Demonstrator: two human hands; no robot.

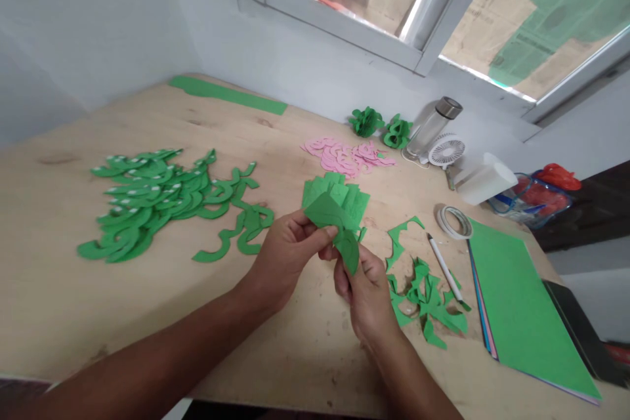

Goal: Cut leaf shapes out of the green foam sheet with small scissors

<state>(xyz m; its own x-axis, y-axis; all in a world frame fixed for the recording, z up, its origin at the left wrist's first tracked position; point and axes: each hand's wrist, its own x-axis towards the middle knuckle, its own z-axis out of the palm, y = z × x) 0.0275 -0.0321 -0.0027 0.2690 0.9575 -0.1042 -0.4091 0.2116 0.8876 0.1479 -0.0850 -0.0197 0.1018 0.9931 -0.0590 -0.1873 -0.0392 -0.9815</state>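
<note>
A green paper piece (329, 211) with a faint drawn curve is held up over the middle of the table. My left hand (295, 246) pinches it, thumb on top near its centre. My right hand (363, 282) is closed around its lower right end, where a rounded flap hangs down; whether a tool sits in that hand is hidden. Just behind lies a stack of green paper pieces (357, 200). Green curved cutouts (147, 197) with small white patches are heaped at the left, and green offcuts (428, 298) lie to the right of my right hand.
Pink cutouts (344, 156) and two green paper balls (367, 121) sit near the wall. A bottle (433, 125), small fan (447, 149), white roll (487, 180), tape roll (453, 222), white pen (445, 269) and green sheets (531, 308) stand or lie at the right. A green strip (231, 96) lies at the back.
</note>
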